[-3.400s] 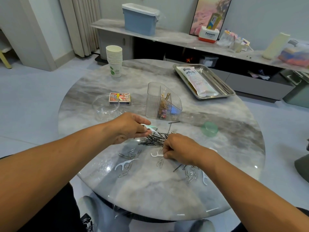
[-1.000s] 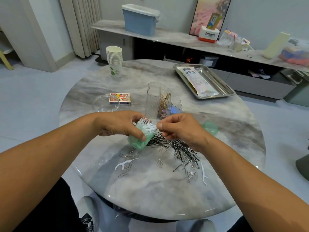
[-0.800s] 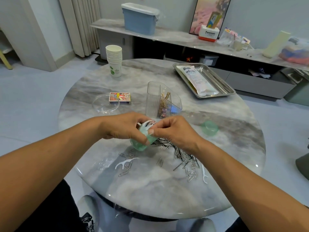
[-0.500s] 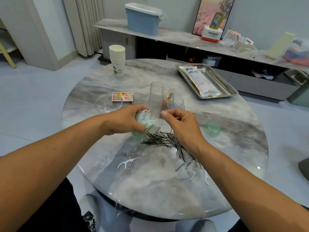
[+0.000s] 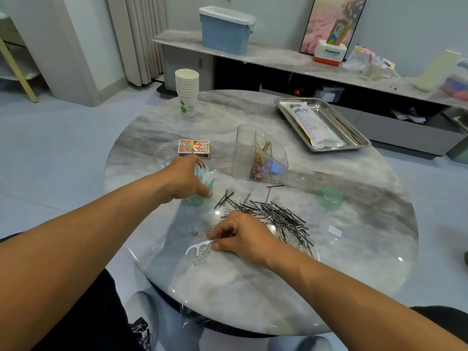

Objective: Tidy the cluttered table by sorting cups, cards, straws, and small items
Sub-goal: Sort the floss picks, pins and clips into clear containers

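Partly sorted. At upper left of the round marble desk (image 5: pixel 253 295), stacked paper cups (image 5: pixel 187 89) and a card box (image 5: pixel 194 148) stand tidy. The left hand (image 5: pixel 183 179) grips a green cup of white floss picks (image 5: pixel 202 184); the right hand (image 5: pixel 240 236) pinches a loose white floss pick (image 5: pixel 196 249). Black hairpins (image 5: pixel 273 214) and paper clips (image 5: pixel 200 234) remain scattered mid-frame.

Left hand (image 5: pixel 186 179) has carried the green jar (image 5: pixel 202 191) w/ floss picks left & set it on the table; right hand (image 5: pixel 243 236) dropped to pinch a loose floss pick (image 5: pixel 198 248).

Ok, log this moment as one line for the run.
left hand: holds green cup of floss picks | right hand: pinching floss pick on table | hairpins: unsorted
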`<control>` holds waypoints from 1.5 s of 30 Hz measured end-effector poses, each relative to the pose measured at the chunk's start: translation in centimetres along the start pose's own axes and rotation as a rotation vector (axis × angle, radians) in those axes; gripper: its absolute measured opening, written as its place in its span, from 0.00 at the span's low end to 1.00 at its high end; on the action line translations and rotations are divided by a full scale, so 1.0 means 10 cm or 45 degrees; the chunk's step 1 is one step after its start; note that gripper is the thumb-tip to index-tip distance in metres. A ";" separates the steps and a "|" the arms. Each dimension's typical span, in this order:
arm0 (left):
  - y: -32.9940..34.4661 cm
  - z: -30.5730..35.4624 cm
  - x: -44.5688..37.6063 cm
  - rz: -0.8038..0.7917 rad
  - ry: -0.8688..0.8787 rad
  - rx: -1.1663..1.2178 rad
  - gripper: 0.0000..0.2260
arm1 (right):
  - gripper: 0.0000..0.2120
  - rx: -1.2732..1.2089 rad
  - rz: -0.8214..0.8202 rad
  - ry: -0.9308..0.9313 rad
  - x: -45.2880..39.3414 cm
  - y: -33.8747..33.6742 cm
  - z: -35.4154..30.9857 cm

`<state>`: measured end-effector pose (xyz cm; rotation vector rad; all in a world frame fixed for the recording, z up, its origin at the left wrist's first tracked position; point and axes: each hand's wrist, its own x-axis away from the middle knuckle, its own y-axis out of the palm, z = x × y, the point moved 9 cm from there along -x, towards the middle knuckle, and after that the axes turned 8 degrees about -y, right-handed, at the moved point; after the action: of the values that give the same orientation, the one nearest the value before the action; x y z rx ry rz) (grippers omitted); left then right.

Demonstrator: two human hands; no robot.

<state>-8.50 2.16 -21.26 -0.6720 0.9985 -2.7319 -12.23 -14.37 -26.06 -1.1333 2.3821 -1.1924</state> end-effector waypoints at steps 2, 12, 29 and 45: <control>0.02 0.01 0.02 -0.018 0.024 -0.027 0.32 | 0.06 0.041 0.018 0.024 -0.01 -0.01 0.02; 0.05 0.17 0.04 0.005 0.169 -0.017 0.41 | 0.04 0.560 0.027 -0.080 -0.04 -0.13 0.04; 0.41 0.38 0.17 -0.275 0.372 -0.105 0.48 | 0.05 -0.247 0.588 -0.084 0.12 -1.23 0.10; 0.67 0.67 0.39 -0.339 0.573 -0.028 0.45 | 0.03 -0.241 0.565 -0.116 0.18 -1.18 -0.13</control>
<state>-8.93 -7.91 -19.65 -0.1993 1.0910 -3.1978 -7.80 -19.23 -16.00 -0.6323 2.5311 -0.7662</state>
